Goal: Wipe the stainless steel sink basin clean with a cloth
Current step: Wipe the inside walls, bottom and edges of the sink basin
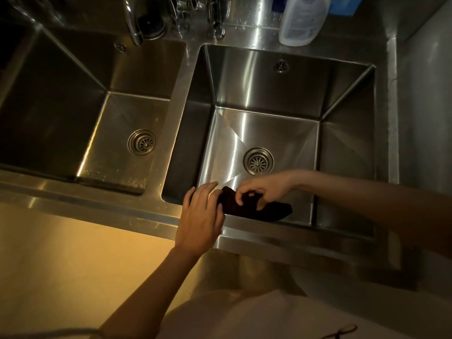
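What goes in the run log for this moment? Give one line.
stage: wiping starts | right hand: grips dark cloth | left hand: fingers straight, touching cloth | place: front edge, right basin | left basin: untouched

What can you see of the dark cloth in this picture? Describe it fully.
The cloth is dark, nearly black, soft and bunched, its texture hard to make out in the dim light. It lies at the near edge of the right sink basin, in front of the drain. The right hand grips its middle with curled fingers; the left hand touches its left end.
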### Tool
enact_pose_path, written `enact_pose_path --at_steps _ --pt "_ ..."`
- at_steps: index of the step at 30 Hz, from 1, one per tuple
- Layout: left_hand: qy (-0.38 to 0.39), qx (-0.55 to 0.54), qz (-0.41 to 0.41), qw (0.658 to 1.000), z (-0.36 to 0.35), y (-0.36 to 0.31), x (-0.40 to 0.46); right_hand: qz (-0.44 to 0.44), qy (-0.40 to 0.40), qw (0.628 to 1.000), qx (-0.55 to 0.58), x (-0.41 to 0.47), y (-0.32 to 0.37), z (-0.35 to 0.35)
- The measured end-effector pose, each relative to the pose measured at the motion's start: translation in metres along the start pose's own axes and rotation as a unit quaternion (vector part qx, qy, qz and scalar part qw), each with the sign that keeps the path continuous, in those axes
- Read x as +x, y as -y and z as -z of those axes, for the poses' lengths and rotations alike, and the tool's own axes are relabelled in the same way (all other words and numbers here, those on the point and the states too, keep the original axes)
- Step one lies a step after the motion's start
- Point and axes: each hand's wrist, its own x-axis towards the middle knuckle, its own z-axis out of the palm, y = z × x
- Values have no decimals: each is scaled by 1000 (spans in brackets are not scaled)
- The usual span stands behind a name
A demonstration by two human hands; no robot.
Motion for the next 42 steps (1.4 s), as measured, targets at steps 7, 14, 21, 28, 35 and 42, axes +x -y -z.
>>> enact_pose_path --at_steps 7,14,21,28,35,42 --pt "-12 -4 -10 1000 -5 2 0 -150 72 985 -39 52 -79 -42" --pt "-14 -9 -19 1000 -3 2 1 -163 58 985 20 48 -104 -52" --pt "10 13 -12 1000 -2 1 0 -48 55 993 87 -8 -43 -16" --pt "26 31 2 999 1 -2 0 -37 102 992 69 -31 -23 3" --pt "32 24 -10 999 6 -7 2 -194 88 976 43 19 -87 -43" --pt "37 27 -1 999 10 -9 3 -203 43 977 43 11 -103 -59"
